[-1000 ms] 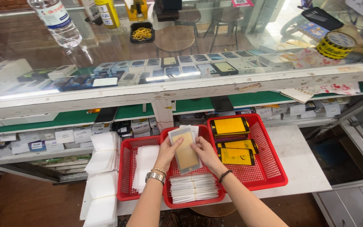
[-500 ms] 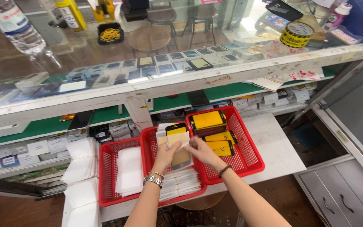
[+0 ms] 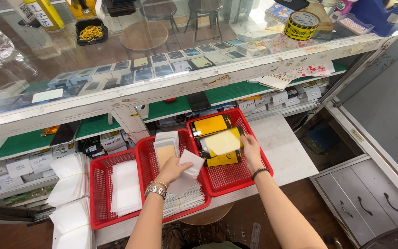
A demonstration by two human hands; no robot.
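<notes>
My arms are bare, without sleeves. On my left wrist I wear a metal watch [image 3: 155, 189] with a silver link band. On my right wrist there is a thin dark bracelet [image 3: 259, 172].

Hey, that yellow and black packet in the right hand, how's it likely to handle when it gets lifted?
The yellow and black packet looks flat and thin, so probably light. The right hand grips it at one end and it stays straight, so it seems fairly stiff. Its surface shows glare, so it may be a bit slippery; similar packets lie flat in the red basket, unlikely to roll.
</notes>
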